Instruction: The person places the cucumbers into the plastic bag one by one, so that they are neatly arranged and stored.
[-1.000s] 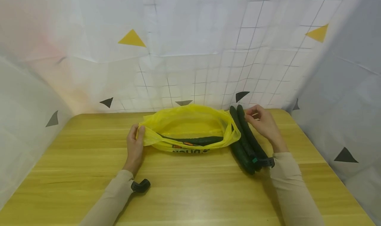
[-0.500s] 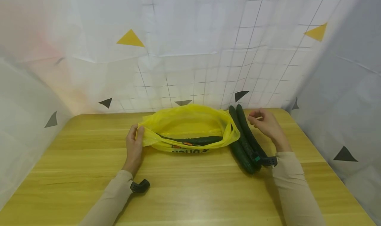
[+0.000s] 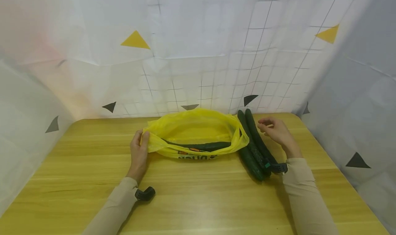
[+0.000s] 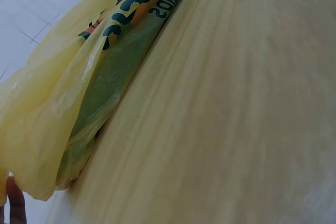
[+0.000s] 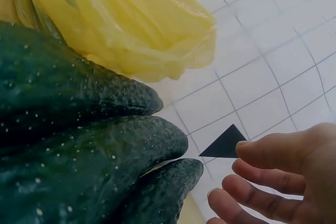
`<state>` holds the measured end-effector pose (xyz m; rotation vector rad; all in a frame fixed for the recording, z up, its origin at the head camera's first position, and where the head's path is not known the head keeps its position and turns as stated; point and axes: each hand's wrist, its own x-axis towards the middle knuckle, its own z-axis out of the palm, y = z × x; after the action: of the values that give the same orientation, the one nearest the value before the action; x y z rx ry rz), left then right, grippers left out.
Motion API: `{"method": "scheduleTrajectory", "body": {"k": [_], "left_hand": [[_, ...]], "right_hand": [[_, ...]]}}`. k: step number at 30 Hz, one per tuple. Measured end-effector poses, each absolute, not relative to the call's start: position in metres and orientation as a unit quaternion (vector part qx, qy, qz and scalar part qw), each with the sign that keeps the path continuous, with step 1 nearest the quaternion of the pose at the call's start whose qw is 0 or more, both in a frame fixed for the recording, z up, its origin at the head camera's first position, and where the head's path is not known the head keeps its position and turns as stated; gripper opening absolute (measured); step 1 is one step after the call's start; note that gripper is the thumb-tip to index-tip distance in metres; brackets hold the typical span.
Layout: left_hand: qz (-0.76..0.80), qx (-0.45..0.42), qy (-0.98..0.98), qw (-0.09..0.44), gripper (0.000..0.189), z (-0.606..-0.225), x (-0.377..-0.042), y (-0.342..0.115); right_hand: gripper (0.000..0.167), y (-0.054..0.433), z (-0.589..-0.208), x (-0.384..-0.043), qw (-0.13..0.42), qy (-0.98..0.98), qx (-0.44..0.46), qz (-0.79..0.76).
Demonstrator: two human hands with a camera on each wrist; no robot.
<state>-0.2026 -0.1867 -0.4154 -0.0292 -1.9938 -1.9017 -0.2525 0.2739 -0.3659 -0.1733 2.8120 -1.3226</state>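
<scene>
Nearest the person, the worktop [image 3: 198, 197] runs up to three loose cucumbers [image 3: 255, 149], bunched close together on the right with their near ends toward the person; these lie outside the bag and so look like the part left to do; a little farther on, the left hand [image 3: 140, 152] grips the left edge of the yellow bag [image 3: 198, 119], thumb and fingers pinching the film, and the mouth gapes upward; one cucumber in the bag [image 3: 213, 146] lies lengthwise along its near wall, so the filling seems begun but well short of finished; farther up, the right hand [image 3: 279, 131] hangs just beside the loose cucumbers, its fingers loosely bent and grasping nothing, a small gap showing; as for what is hard to make out, the right wrist camera [image 3: 279, 168] covers part of the loose cucumbers' near ends; the bag's right end overlaps one of them; its near wall hides the bottom, so whether more than one cucumber is inside cannot be told; folds break up the print; the left wrist view catches little of the hand, at the lower corner, and only a green shape through the film; the right wrist view cuts the cucumbers off at its left edge; farthest back, the white sheet [image 3: 191, 45] looks soft and blurred.
</scene>
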Motion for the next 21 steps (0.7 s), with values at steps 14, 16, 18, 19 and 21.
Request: {"method": "scheduleTrajectory", "body": {"k": [14,16,18,19,21], "left_hand": [[-0.682,-0.007,-0.705,0.194,0.029,-0.415,-0.204,-0.186],[-0.682,-0.008,-0.705,0.195,0.029,-0.415,-0.204,-0.186],[-0.681,-0.009,-0.705,0.197,0.029,-0.415,-0.203,-0.186],[-0.682,-0.009,-0.705,0.196,0.029,-0.415,-0.203,-0.186],[-0.682,-0.006,-0.705,0.194,0.029,-0.415,-0.203,-0.186]], "right_hand": [[0.049,0.279,-0.378,-0.257,0.051,0.91,-0.049,-0.408],[0.05,0.279,-0.38,-0.257,0.062,0.913,-0.051,-0.4],[0.052,0.279,-0.381,-0.257,0.068,0.916,-0.055,-0.391],[0.052,0.279,-0.382,-0.257,0.07,0.918,-0.056,-0.386],[0.054,0.279,-0.383,-0.257,0.073,0.92,-0.056,-0.38]]}}
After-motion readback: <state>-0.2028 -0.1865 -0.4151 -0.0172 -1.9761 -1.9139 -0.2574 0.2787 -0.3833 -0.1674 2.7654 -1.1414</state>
